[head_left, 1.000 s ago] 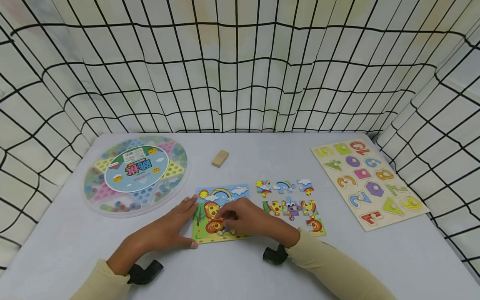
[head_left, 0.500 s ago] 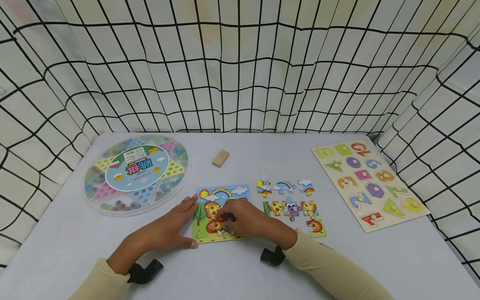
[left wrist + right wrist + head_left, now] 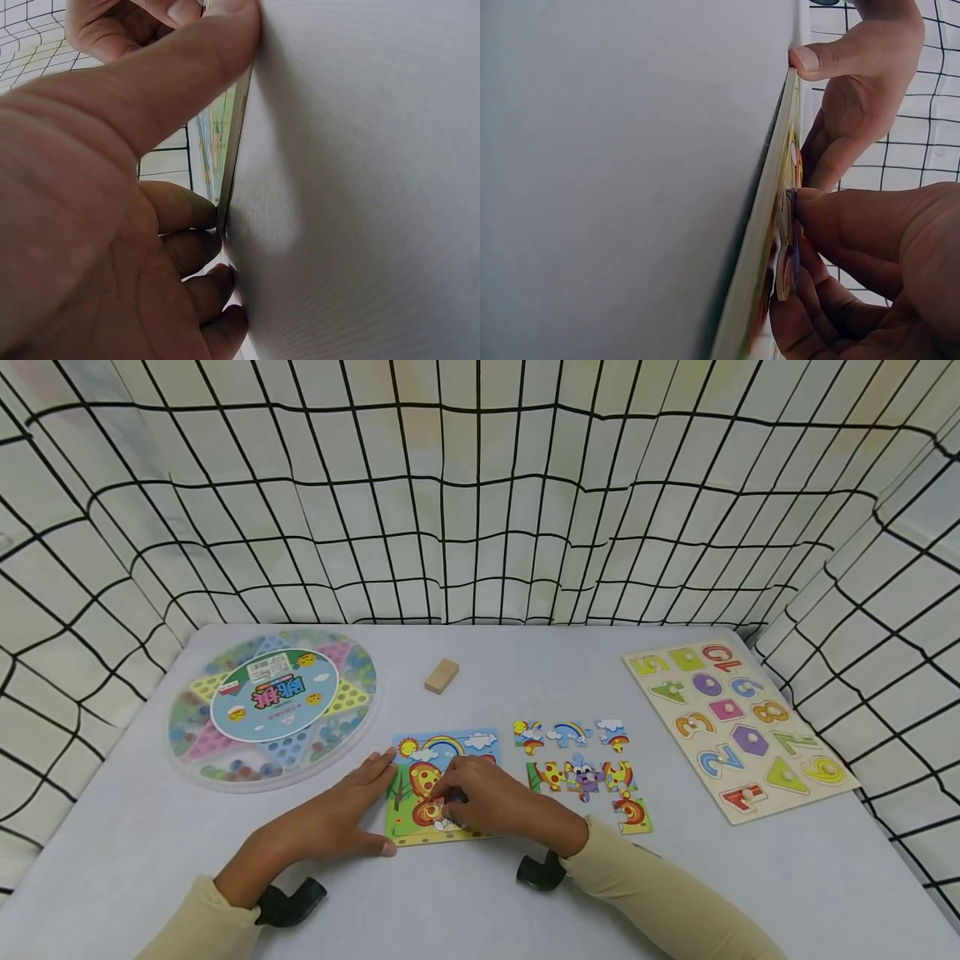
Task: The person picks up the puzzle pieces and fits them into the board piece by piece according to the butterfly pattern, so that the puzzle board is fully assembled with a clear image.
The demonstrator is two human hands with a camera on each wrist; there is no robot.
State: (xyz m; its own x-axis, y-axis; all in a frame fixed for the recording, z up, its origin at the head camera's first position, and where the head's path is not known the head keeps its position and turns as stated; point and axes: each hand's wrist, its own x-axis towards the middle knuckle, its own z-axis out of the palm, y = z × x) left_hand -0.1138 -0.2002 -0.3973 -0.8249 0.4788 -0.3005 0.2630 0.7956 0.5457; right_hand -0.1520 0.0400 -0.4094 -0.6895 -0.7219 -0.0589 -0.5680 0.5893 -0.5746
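Note:
A jigsaw puzzle board (image 3: 442,837) with a cartoon picture of sun, rainbow and butterfly wings lies flat in the head view. My left hand (image 3: 333,814) is spread along its left side, thumb at the near corner and fingertips against the far part of that edge. Over the middle of the board, my right hand (image 3: 487,797) pinches a puzzle piece (image 3: 784,251) between thumb and fingers. The right wrist view has this piece lying close along the board's surface, slightly tilted; whether it is seated cannot be seen. My right hand covers the board's right part.
Loose puzzle pieces (image 3: 583,777) lie in rows right of the board. A wooden block (image 3: 442,677) sits behind it. A round Chinese checkers set (image 3: 273,697) is at left, a wooden number-and-shape board (image 3: 738,727) at right. Black netting (image 3: 480,539) surrounds the table.
My right wrist and forearm have shifted slightly left, with the fingers still on the piece over the board. My left hand stays in place.

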